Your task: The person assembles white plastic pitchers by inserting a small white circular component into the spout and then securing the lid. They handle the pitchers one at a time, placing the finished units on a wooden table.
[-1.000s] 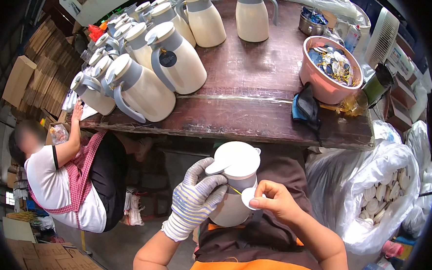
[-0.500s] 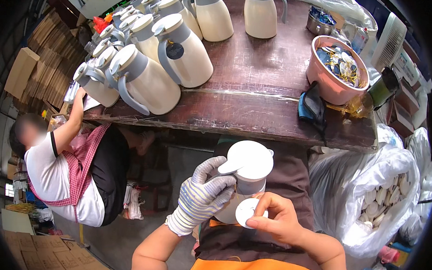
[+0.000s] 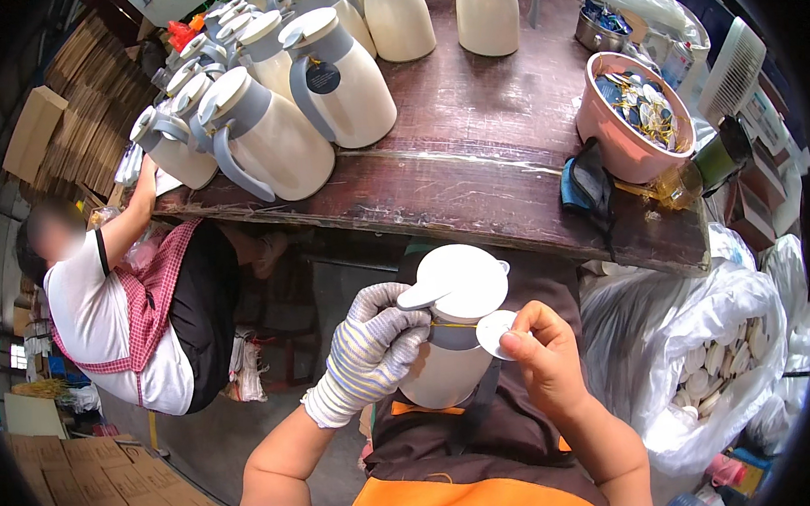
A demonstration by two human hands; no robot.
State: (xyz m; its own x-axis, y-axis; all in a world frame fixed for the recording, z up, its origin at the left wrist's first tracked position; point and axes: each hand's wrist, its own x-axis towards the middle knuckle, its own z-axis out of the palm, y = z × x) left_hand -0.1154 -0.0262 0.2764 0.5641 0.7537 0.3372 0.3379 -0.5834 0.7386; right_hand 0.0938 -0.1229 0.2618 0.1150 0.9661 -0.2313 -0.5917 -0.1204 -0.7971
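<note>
At the left, jugs (image 3: 285,140) crowd toward the front edge of the surface (image 3: 498,106); a bump could tip one off. The gloved left hand (image 3: 369,356) has its fingers drawn together beside the lid of the jug on the lap (image 3: 448,376); whether they pinch the cord or the handle is hidden. That jug could slide if the legs shifted. The yellow cord (image 3: 455,325) runs nearly straight across its neck, so too hard a pull could snap it. The bare right hand (image 3: 550,355) pinches a white round tag (image 3: 494,334) by its edge, and a slip could let it drop.

The jugs' lids hide any contents. A metal bowl (image 3: 594,37) holds blue packets (image 3: 606,15); a pink bucket (image 3: 621,145), dark and pale tags with yellow cords (image 3: 646,105); a clear plastic bag (image 3: 646,396), whitish round pieces (image 3: 718,365).
</note>
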